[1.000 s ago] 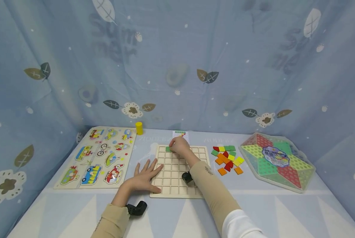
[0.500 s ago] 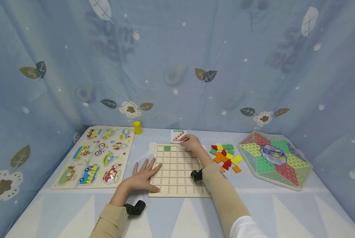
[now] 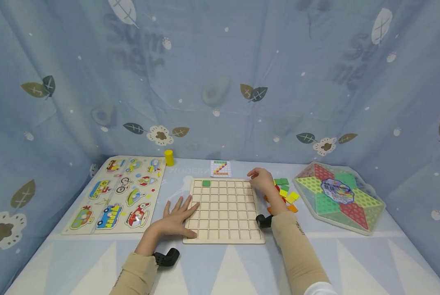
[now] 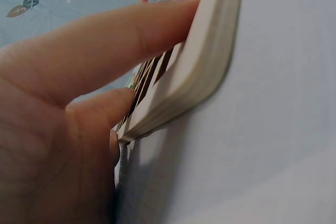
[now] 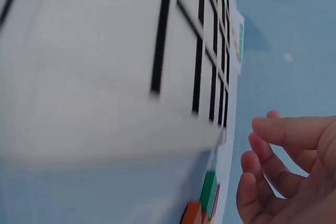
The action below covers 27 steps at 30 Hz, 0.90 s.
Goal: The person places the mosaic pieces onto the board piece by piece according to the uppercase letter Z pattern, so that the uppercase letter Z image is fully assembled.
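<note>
Left hand [image 3: 173, 222], fingers spread, rests on the wooden grid board [image 3: 224, 211], which bears one green square tile [image 3: 206, 183]. Right hand [image 3: 263, 180], loosely curled and empty, hovers near coloured tiles [image 3: 284, 193].

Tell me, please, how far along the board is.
Done: one green tile sits in the top row of the board. In hand: no tile visible; the left hand touches the board, the right hand is near the loose tiles. Remaining: the other visible squares are bare, while the card, apparently the guide, shows more coloured ones.
</note>
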Motion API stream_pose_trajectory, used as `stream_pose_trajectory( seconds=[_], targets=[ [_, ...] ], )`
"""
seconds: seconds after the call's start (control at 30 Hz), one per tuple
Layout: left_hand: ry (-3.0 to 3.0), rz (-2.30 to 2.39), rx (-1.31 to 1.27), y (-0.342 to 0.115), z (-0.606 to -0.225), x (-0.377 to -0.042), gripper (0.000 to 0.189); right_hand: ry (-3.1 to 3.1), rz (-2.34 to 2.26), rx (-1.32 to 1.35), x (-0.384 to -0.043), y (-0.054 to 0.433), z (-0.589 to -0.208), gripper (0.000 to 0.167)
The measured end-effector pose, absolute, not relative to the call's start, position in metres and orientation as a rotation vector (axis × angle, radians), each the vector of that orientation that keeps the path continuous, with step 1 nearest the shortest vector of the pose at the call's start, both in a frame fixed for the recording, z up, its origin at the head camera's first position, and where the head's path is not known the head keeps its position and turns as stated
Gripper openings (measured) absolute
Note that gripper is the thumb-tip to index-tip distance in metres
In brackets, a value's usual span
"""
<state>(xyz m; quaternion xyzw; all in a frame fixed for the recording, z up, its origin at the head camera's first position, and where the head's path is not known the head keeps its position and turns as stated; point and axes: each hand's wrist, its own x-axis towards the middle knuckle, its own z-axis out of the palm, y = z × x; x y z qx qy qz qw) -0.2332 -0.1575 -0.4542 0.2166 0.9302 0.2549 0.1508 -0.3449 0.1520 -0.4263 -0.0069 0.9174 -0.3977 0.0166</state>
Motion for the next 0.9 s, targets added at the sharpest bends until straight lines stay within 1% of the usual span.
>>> stream_pose_trajectory(
  seconds=[0.33,0.9],
  targets=[
    [2.674,0.721,0.609,-0.158,-0.458,-0.236,0.098,2.881,-0.985,0.197,-0.344,0.177,-0.433,0.024],
    [2.682,0.727,0.622,-0.157,-0.457,-0.234,0.097,2.891,-0.964,0.196,-0.346,0.18,-0.434,0.024]
  ],
)
